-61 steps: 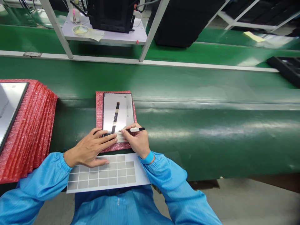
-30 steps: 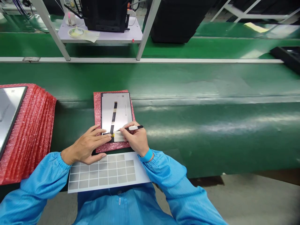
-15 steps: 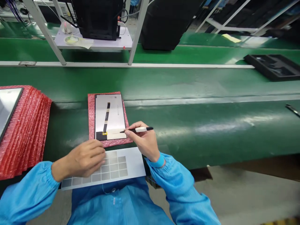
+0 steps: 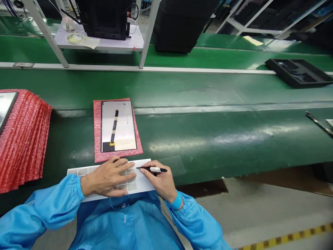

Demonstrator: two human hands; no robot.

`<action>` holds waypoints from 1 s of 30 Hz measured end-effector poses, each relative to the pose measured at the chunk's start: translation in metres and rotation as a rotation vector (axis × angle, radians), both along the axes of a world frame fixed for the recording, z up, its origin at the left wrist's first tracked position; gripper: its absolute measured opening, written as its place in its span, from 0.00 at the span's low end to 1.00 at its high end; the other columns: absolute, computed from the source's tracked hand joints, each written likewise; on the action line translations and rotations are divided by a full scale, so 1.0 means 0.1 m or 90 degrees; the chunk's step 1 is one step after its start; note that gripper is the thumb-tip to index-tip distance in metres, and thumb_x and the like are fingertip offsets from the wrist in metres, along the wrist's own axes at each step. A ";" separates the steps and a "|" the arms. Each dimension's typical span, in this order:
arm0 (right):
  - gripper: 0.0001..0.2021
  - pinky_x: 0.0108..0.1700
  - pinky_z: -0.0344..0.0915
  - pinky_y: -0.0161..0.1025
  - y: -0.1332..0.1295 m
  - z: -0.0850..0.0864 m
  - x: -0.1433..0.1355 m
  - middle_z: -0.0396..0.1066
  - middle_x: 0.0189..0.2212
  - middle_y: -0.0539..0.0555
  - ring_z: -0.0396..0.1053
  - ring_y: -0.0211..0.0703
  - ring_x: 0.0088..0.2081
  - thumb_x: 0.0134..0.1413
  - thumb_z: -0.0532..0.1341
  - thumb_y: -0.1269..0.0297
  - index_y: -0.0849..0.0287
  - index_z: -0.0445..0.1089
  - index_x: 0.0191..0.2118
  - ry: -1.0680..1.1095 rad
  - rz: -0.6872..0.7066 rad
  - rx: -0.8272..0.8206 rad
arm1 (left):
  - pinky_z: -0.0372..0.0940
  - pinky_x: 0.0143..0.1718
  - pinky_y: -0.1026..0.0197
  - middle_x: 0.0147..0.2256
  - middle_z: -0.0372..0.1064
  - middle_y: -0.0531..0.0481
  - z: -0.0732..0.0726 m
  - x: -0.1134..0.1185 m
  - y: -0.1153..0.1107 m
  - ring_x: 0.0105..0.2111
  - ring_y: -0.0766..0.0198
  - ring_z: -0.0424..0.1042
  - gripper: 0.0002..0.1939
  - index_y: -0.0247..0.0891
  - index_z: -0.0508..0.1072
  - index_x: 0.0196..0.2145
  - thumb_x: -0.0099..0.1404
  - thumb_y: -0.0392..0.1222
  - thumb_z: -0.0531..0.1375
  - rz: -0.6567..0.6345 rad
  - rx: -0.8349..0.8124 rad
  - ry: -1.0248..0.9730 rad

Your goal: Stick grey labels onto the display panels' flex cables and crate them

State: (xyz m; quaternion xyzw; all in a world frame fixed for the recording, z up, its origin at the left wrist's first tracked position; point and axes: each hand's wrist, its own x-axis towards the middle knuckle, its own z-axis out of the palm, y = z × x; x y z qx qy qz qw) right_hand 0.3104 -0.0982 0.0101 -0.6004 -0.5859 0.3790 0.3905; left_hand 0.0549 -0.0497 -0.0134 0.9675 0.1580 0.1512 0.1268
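Note:
My left hand (image 4: 110, 177) lies flat on a white sheet of grey square stickers (image 4: 140, 182) at the near edge of the green belt. My right hand (image 4: 160, 180) grips thin black-and-white tweezers (image 4: 152, 169), whose tip points left onto the sheet's top right part. Just beyond, a display panel (image 4: 118, 125) lies face down on a red bubble-wrap pad (image 4: 97, 139), with a dark flex cable and a small yellow tab near its lower left corner. Neither hand touches the panel.
A stack of red bubble-wrap pads (image 4: 26, 139) with another panel on top sits at the left. A black tray (image 4: 298, 73) lies far right on the belt (image 4: 208, 121). Metal frame legs (image 4: 145, 34) and a shelf stand behind. The floor lies below right.
Both hands pulled back from the panel to the sticker sheet. The tweezers' tip moved from the panel's lower edge to the sheet. The view shifted right.

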 end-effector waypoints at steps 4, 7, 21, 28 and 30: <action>0.04 0.34 0.69 0.34 0.00 -0.03 -0.01 0.79 0.29 0.50 0.75 0.38 0.29 0.56 0.71 0.63 0.57 0.79 0.35 -0.015 0.020 0.006 | 0.57 0.54 0.42 0.66 0.63 0.38 0.01 0.00 -0.01 0.58 0.42 0.64 0.29 0.44 0.69 0.62 0.71 0.61 0.57 -0.010 0.002 -0.013; 0.04 0.34 0.68 0.35 -0.01 -0.04 0.00 0.79 0.29 0.50 0.74 0.38 0.29 0.57 0.71 0.62 0.57 0.79 0.35 -0.023 0.028 0.002 | 0.57 0.55 0.42 0.66 0.63 0.37 0.02 0.01 0.00 0.58 0.43 0.65 0.28 0.43 0.70 0.62 0.71 0.61 0.57 -0.009 0.001 -0.017; 0.05 0.33 0.69 0.36 0.00 -0.04 0.00 0.79 0.29 0.51 0.75 0.40 0.29 0.56 0.71 0.61 0.57 0.79 0.34 -0.013 0.015 -0.024 | 0.58 0.56 0.41 0.64 0.65 0.37 0.01 0.01 0.00 0.57 0.43 0.65 0.28 0.39 0.71 0.60 0.69 0.59 0.60 -0.022 -0.003 -0.049; 0.06 0.33 0.69 0.36 -0.01 -0.04 0.00 0.79 0.29 0.51 0.74 0.40 0.28 0.57 0.71 0.61 0.57 0.79 0.34 -0.029 0.035 -0.007 | 0.58 0.55 0.41 0.62 0.66 0.37 0.03 0.03 0.01 0.55 0.44 0.66 0.28 0.40 0.71 0.60 0.70 0.58 0.60 -0.023 -0.014 -0.049; 0.06 0.33 0.68 0.36 -0.01 -0.04 0.00 0.79 0.29 0.51 0.75 0.40 0.29 0.57 0.71 0.61 0.57 0.79 0.34 -0.031 0.033 -0.003 | 0.58 0.55 0.41 0.62 0.67 0.37 0.04 0.02 0.01 0.55 0.44 0.66 0.28 0.39 0.71 0.60 0.69 0.58 0.60 -0.024 -0.017 -0.047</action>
